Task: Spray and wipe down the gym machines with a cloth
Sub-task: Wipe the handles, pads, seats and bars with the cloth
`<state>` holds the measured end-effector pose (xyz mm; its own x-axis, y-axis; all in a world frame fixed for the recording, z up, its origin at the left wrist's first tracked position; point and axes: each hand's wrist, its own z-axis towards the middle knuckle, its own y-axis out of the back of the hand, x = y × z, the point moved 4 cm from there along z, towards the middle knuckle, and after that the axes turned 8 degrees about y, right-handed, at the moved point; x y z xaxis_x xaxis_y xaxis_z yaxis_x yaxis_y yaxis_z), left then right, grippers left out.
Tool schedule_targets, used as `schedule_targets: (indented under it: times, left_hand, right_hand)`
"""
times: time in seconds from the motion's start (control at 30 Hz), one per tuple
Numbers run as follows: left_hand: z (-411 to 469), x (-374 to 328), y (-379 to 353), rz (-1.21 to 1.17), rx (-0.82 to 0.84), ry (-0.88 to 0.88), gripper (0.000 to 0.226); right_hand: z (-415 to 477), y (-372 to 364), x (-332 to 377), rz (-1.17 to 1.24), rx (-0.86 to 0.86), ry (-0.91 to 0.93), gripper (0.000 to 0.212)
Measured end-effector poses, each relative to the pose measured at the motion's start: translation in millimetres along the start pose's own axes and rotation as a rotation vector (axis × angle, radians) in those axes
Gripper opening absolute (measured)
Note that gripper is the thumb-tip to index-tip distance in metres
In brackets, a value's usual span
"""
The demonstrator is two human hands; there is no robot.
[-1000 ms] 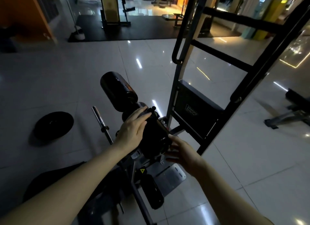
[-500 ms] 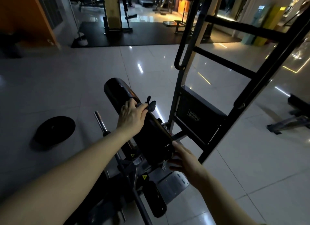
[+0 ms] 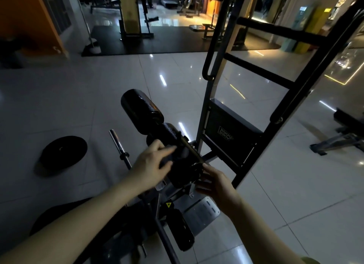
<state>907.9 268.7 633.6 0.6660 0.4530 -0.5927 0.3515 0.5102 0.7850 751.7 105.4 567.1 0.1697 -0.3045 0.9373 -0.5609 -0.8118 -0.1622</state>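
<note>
Left hand, centre: thumb and fingers pinch a dark cloth against the side of the black roller pad of the gym machine. Right hand, just right of it: fingertips touch the pad's near end; whether they close on it cannot be told. A second, larger roller pad lies farther along the same axis, up and to the left. Behind the pads rises the machine's black frame with crossbars, carrying a dark panel with a white label. A grey foot plate lies below the right hand. On the glossy tiled floor to the left are a chrome bar sleeve and, farther left, a black weight plate.
</note>
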Motion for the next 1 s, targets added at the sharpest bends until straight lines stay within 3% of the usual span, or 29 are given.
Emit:
schedule_targets:
  times: [0.07, 0.17, 0.2, 0.3, 0.4, 0.57, 0.67, 0.77, 0.9, 1.0]
  left_hand:
    - [16.7, 31.0, 15.3, 0.034, -0.074, 0.164, 0.052]
    - [31.2, 64.0, 28.2, -0.123, -0.14, 0.399, 0.048]
    - [32.3, 68.6, 29.1, -0.181, -0.153, 0.453, 0.046]
    - [30.0, 71.4, 28.5, -0.334, -0.209, 0.536, 0.039]
    - [31.2, 72.3, 30.3, -0.402, -0.275, 0.567, 0.029]
    - [44.1, 66.3, 32.8, -0.32, -0.245, 0.494, 0.03]
    - [54.4, 59.7, 29.9, -0.24, -0.199, 0.411, 0.034]
    - [71.2, 54.0, 30.1, -0.165, -0.186, 0.349, 0.045]
    - [83.8, 51.4, 18.9, -0.111, -0.118, 0.361, 0.049]
    - [72.3, 32.9, 6.0, -0.04, -0.107, 0.241, 0.045]
  right_hand:
    - [-0.4, -8.3, 2.1, -0.086, -0.007, 0.087, 0.068]
    - [9.2, -31.8, 1.3, -0.423, -0.101, 0.158, 0.121]
    - [11.2, -37.9, 2.1, -0.508, -0.142, 0.16, 0.13]
    - [16.8, -42.7, 4.9, -0.59, -0.242, 0.174, 0.121]
    - [27.8, -34.0, -1.7, -0.502, -0.244, 0.148, 0.106]
    - [29.1, -26.6, -3.9, -0.167, -0.116, 0.067, 0.085]
    - [20.3, -27.1, 3.0, 0.011, 0.028, -0.102, 0.069]
    - [13.3, -26.1, 8.7, 0.136, 0.015, -0.19, 0.049]
    - [10.1, -23.6, 9.0, 0.085, 0.027, -0.266, 0.054]
    - [14.1, -15.0, 1.8, 0.001, -0.031, -0.265, 0.086]
